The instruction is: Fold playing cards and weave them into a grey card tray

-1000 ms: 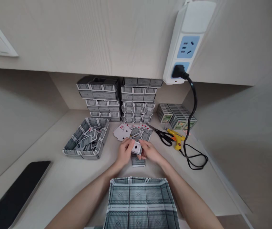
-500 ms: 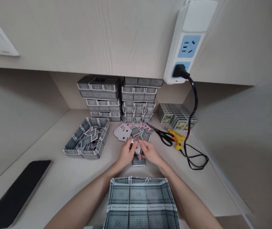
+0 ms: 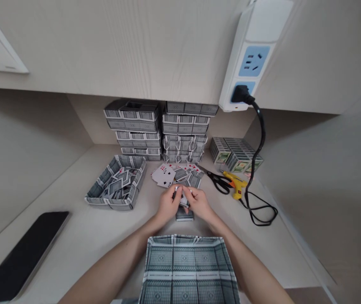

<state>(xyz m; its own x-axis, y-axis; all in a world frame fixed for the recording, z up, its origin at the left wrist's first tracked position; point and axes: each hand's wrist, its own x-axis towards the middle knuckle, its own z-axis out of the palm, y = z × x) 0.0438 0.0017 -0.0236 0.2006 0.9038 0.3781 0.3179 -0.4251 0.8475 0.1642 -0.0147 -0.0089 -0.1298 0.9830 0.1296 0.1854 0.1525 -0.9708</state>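
Note:
My left hand (image 3: 169, 202) and my right hand (image 3: 198, 204) meet over the middle of the desk, both closed on a playing card (image 3: 184, 200) between thumbs and fingers. Fingers cover much of it, so whether it is one card or more is unclear. Just below them lies a stack of cards (image 3: 185, 216), backs up. Beyond my fingertips, loose playing cards (image 3: 165, 175) are spread, some face up. Close to my body stands an open box made of cards (image 3: 185, 270), between my forearms.
On the left are a card box (image 3: 139, 185) holding folded cards and a black phone-like slab (image 3: 25, 253). Stacked card boxes (image 3: 185, 124) line the back. To the right lie black scissors (image 3: 220, 181), a yellow glue gun (image 3: 237, 182), card packs (image 3: 239, 158) and a power cord (image 3: 264, 126).
My thumbs and fingers have shifted slightly on the card, with the right thumb a little higher. The whole view has moved slightly; the other things stay put.

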